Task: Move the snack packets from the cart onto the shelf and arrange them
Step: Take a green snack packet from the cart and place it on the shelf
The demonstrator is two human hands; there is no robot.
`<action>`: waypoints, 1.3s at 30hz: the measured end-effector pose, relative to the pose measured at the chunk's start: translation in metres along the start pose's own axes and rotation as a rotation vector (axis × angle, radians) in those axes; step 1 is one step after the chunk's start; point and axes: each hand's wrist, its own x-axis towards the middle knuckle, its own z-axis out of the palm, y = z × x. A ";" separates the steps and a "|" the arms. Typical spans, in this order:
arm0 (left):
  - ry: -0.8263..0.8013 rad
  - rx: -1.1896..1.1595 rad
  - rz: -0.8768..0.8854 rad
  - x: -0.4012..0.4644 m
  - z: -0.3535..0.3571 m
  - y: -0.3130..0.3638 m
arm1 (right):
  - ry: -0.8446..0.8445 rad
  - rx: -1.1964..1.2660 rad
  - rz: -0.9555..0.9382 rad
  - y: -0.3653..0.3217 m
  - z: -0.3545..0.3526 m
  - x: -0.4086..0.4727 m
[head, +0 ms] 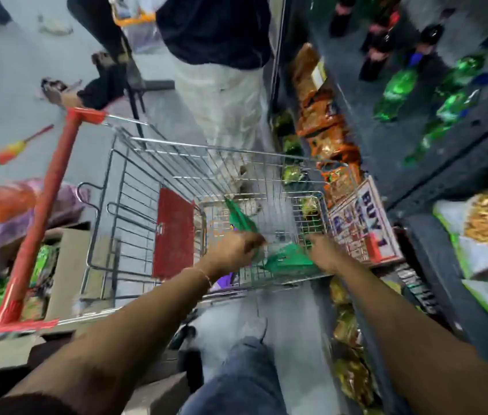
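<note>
A wire shopping cart point(177, 163) with a red handle stands in the aisle below me. Both my arms reach down into its basket. My left hand point(233, 250) is closed on a green snack packet point(241, 218) that sticks up towards the far side. My right hand point(325, 253) grips a second green packet point(289, 260) lying near the cart's front wall. The shelf point(434, 175) runs along the right, with orange packets point(323, 115) and green packets point(292, 172) on its lower levels. The picture is blurred by motion.
Another person in white trousers point(227, 94) stands just beyond the cart. A "BUY 1" sign point(362, 223) hangs on the shelf edge by my right hand. Green bottles point(446, 94) fill the upper shelf. Cardboard boxes point(69, 265) and bags of goods lie left of the cart.
</note>
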 end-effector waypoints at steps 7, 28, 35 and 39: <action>-0.530 0.124 0.061 0.040 0.053 0.006 | -0.210 -0.183 0.185 0.029 -0.015 0.036; 0.284 -0.714 0.107 0.037 -0.045 0.132 | 0.052 1.012 0.040 0.039 -0.082 -0.079; 0.405 -1.029 0.455 -0.004 -0.144 0.270 | 0.421 0.831 -0.254 0.002 -0.115 -0.148; 0.410 -1.130 0.681 -0.048 -0.188 0.351 | 0.707 0.885 -0.411 -0.025 -0.158 -0.221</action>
